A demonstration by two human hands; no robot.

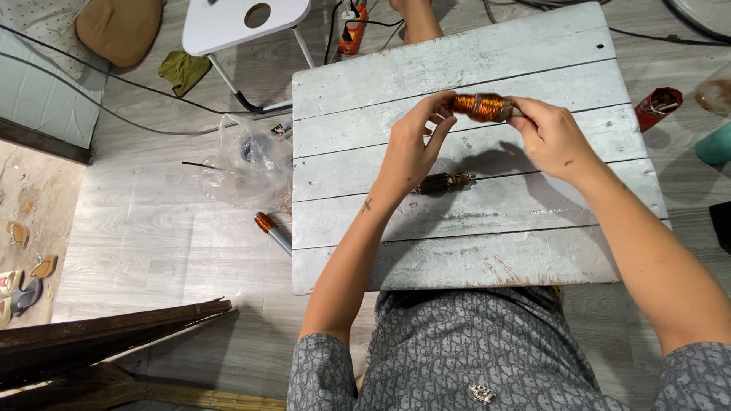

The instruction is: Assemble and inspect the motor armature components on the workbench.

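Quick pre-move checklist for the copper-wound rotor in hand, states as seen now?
1. Copper-wound rotor held at both ends: ok, left hand on its left end, right hand on its right end.
2. Rotor lifted off the white plank table: ok, its shadow falls on the boards below.
3. Second, darker rotor resting on the table: ok, it lies flat between the wrists, untouched.
4. Table edge near the hands: ok, both rotors sit well inside it.
5. Winding condition on the held rotor: cannot tell, too small to see.
6. Loose wire end: cannot tell, fingers cover the ends.
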